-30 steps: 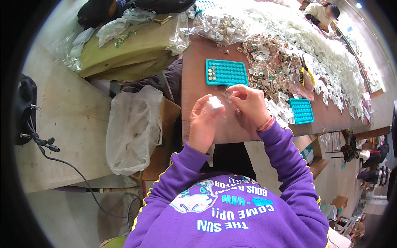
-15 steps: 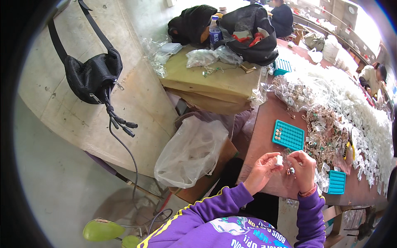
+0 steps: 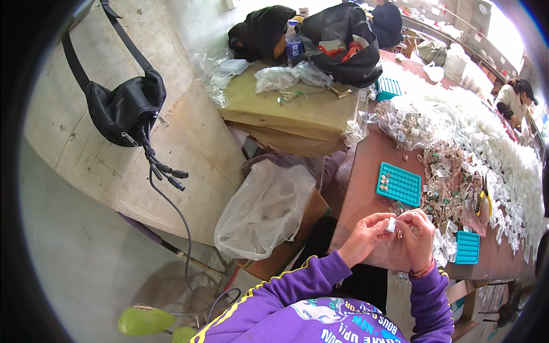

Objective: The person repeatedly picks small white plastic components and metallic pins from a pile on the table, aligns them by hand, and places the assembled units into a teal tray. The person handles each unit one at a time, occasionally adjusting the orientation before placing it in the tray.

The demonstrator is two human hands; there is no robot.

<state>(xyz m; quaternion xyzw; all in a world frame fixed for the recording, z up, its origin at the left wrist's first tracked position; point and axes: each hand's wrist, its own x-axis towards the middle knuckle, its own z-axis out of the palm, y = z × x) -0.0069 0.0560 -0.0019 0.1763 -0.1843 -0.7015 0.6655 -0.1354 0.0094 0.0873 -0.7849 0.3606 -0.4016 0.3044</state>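
My left hand [image 3: 366, 237] is closed, pinching a small white block-like piece [image 3: 391, 224] between thumb and fingertips. Close against it, my right hand [image 3: 419, 233] has its fingers bent together on a small coppery part [image 3: 399, 233], whose exact kind is too small to make out. Both hands hover over the near edge of the brown table. Just beyond them lies a teal tray [image 3: 405, 186] of small cells, with a few round pieces at its left end. A second teal tray [image 3: 467, 248] sits to the right of my right hand.
Tangled small wired parts [image 3: 446, 180] and a large heap of white pieces [image 3: 497, 171] cover the table's right side. Yellow-handled pliers [image 3: 484, 204] lie among them. A clear plastic bag [image 3: 266, 211] fills a box on my left. Two people work farther back.
My hands have come closer together, bringing the white piece up against the fingers of my right hand. The small part hanging below my right fingers now sits nearer the white piece.
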